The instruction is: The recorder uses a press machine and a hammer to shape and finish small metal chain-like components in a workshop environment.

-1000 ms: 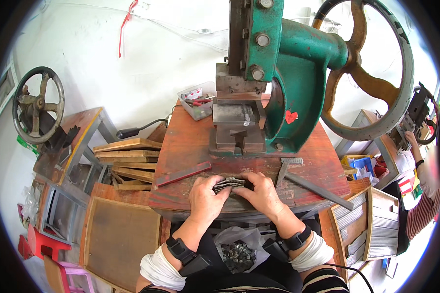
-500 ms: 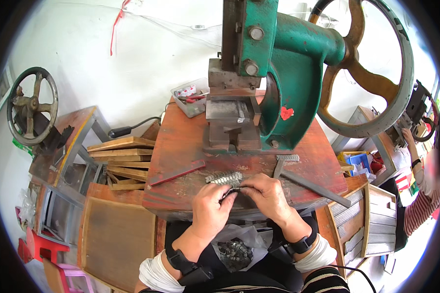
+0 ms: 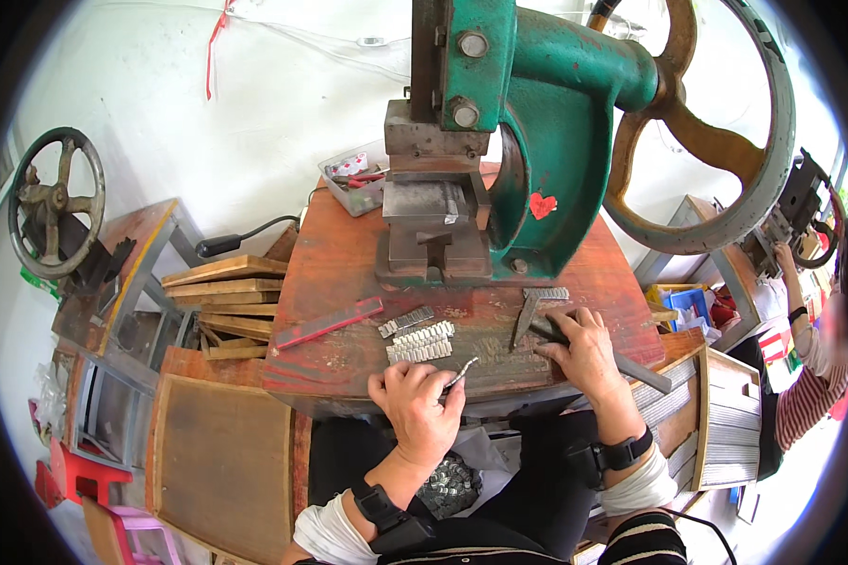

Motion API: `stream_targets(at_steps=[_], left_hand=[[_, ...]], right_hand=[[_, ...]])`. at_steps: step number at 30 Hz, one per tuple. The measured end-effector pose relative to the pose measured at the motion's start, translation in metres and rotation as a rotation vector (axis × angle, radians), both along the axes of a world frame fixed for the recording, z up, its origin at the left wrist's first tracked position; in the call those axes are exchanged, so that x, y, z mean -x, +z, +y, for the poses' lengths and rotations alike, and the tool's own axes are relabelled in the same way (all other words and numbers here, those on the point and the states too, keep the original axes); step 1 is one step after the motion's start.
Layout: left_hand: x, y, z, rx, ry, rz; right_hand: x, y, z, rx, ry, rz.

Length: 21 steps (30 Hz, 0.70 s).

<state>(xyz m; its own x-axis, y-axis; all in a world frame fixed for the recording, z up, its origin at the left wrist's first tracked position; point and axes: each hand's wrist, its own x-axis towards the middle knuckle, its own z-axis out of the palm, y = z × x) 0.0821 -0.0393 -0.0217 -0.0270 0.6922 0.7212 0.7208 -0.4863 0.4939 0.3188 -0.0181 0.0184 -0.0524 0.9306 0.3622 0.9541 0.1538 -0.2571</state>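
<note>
Far left: dark cast-iron handwheel (image 3: pixel 55 202) on a side stand, rusty spokes. Next to it a loose stack of flat wooden slats (image 3: pixel 224 292), raw and unpainted.

Worn red-brown wooden worktop (image 3: pixel 334 273), paint scuffed through to bare wood along the front edge. On it a flat red-painted metal bar (image 3: pixel 328 322), lying at a slant.

Containers: small clear plastic tray (image 3: pixel 353 179) at the back of the worktop, holding red-handled pliers and small bits, too small to tell apart. Below the worktop edge, in the person's lap, a dark bag of small shiny metal pieces (image 3: pixel 449 485), piled loose.

Centre: rows of small toothed grey metal strips (image 3: pixel 418 342) in three short stacks, lying flat, just ahead of the left hand (image 3: pixel 416 407). That hand is at the worktop's front edge, fingers curled, pinching one thin grey metal strip (image 3: pixel 461 374) between thumb and fingertips; the strip points up-right.

Behind: heavy green cast-iron press (image 3: pixel 528 141), grey steel ram and die block, big rust-brown flywheel (image 3: pixel 716 122) at right.

Right hand (image 3: pixel 584 350) lies palm down, fingers spread a bit, resting on a long dark flat steel bar (image 3: pixel 622 363) that runs off toward the right edge. Black wrist straps on both arms.

Far right: slatted wooden crate (image 3: pixel 725 424); another person's striped sleeve (image 3: pixel 810 395) beyond.
</note>
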Motion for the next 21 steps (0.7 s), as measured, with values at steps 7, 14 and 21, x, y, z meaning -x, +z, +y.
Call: stream_targets(at_steps=[7,14,21], left_hand=[[0.002,-0.003,0.0,-0.006,-0.026,-0.055],[0.002,-0.004,0.0,0.042,-0.011,-0.075],[0.001,-0.002,-0.001,0.04,-0.006,-0.086]], right_hand=[[0.012,0.013,-0.009,-0.097,0.117,-0.011],[0.074,0.043,-0.047,-0.025,0.39,0.095],[0.087,0.039,-0.058,-0.091,0.313,-0.111]])
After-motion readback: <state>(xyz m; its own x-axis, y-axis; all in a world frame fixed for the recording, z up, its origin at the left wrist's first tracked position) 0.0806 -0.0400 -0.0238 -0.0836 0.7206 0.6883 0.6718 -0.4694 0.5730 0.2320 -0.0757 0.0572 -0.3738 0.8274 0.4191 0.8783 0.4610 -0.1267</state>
